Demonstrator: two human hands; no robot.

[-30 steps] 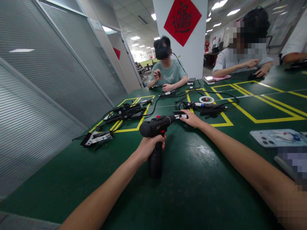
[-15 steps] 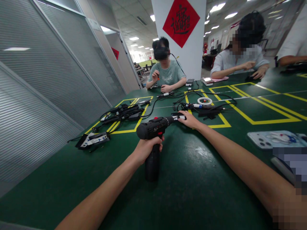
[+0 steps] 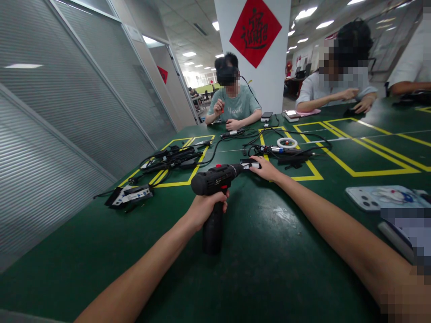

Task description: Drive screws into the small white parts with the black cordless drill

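Note:
My left hand [image 3: 206, 210] is wrapped round the handle of a black cordless drill [image 3: 212, 181] with red buttons. The drill stands upright, its chuck pointing away and to the right. At the chuck's front end lies a small black device with a white label [image 3: 249, 165]. My right hand [image 3: 266, 168] grips this labelled device from the right, fingers closed over its far side. The drill's tip meets or nearly meets the device; the exact contact is too small to make out.
A tangle of black cables [image 3: 175, 157] lies left, with a black-and-white part [image 3: 129, 196] before it. More cables, a white tape ring [image 3: 287, 142] and a pen-like tool [image 3: 286, 150] lie beyond my right hand. A phone [image 3: 380, 197] is at right. Two people sit across the green table [image 3: 269, 269].
Both hands, the drill and the labelled device hold nearly the same place. The view has shifted very slightly.

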